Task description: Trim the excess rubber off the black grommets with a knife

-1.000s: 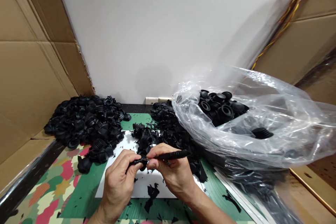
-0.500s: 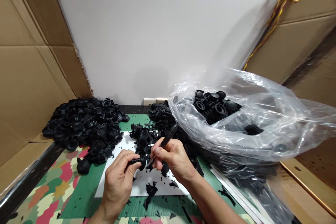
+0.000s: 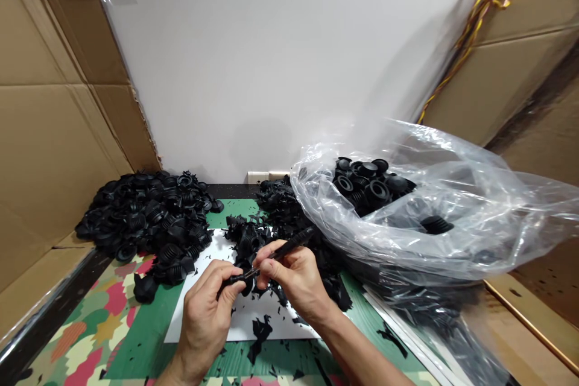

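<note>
My left hand [image 3: 205,313] is closed around a small black ribbed rubber part [image 3: 238,280] held over a white sheet [image 3: 244,321]. My right hand [image 3: 294,280] pinches a black craft knife [image 3: 289,244], its blade tip touching the part. A small heap of black parts and trimmings [image 3: 248,238] lies just beyond both hands.
A large pile of black ribbed rubber parts [image 3: 149,223] sits at the left. A clear plastic bag [image 3: 429,223] holding more parts lies at the right. Black shavings litter the patterned green mat [image 3: 136,344]. Cardboard walls [image 3: 49,132] stand on both sides, a white wall behind.
My right hand swung the knife handle up, then lowered it again with the blade back on the part. My left hand stayed put, holding the part.
</note>
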Motion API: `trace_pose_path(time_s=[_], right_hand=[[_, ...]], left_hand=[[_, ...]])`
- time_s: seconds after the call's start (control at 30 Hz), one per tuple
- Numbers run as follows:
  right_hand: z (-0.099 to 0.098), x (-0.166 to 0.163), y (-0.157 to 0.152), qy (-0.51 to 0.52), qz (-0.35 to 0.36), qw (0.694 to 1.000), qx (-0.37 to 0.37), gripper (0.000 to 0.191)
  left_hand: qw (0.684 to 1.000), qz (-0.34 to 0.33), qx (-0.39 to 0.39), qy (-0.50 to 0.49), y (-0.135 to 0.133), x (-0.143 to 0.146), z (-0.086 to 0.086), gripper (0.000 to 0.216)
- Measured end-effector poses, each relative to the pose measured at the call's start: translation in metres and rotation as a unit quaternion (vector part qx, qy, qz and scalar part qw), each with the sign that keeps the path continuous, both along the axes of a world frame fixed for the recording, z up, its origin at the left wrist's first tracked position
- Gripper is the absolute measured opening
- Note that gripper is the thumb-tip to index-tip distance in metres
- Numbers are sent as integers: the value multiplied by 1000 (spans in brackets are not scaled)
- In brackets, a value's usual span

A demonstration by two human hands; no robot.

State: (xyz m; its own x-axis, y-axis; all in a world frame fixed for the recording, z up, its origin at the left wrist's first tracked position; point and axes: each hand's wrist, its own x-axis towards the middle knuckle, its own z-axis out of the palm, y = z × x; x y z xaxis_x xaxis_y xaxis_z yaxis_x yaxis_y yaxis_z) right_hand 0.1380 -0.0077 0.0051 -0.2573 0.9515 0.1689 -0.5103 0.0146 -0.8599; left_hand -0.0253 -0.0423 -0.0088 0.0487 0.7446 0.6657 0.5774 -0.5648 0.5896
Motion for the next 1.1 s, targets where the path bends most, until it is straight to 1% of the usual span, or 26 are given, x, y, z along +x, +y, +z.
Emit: trace_pose_path(time_s=[0.17, 0.27, 0.33, 0.37, 0.47, 0.53, 0.77, 0.87, 0.93, 1.03, 1.1], right_hand=[[-1, -1, -3, -48, -11, 998, 38, 24], [-1, -3, -5, -65, -34, 996, 54, 26], [-1, -3, -5, -52, -35, 998, 30, 29], [-1, -3, -5, -41, -20, 999, 9, 32], [-1, 0, -1, -9, 70, 996, -52, 38], [0, 3, 1, 0, 109, 992, -69, 40], [4, 11, 6, -6, 85, 994, -73, 39], [3, 11, 8, -36, 87, 992, -88, 40], [1, 11, 9, -77, 83, 989, -93, 40], [-4, 7, 8, -157, 69, 982, -82, 36], [-7, 4, 7, -184, 77, 977, -70, 32]], left_hand=[[1000, 5, -4, 5, 0, 0, -1, 7], [1000, 3, -4, 3, -1, 2, -1, 8], [1000, -7, -3, 5, -2, 3, -2, 8], [1000, -11, -3, 7, -2, 3, -2, 9], [1000, -11, -4, 5, -1, 2, -2, 8], [1000, -4, -8, 0, -1, 0, -2, 7], [999, 19, -30, -10, -2, -3, -2, 6], [999, 27, -29, -10, -2, -3, -3, 6], [999, 30, -27, -10, -2, -3, -3, 6], [999, 37, -23, -15, -1, -2, -2, 7], [999, 40, -24, -18, 0, -2, -2, 7]])
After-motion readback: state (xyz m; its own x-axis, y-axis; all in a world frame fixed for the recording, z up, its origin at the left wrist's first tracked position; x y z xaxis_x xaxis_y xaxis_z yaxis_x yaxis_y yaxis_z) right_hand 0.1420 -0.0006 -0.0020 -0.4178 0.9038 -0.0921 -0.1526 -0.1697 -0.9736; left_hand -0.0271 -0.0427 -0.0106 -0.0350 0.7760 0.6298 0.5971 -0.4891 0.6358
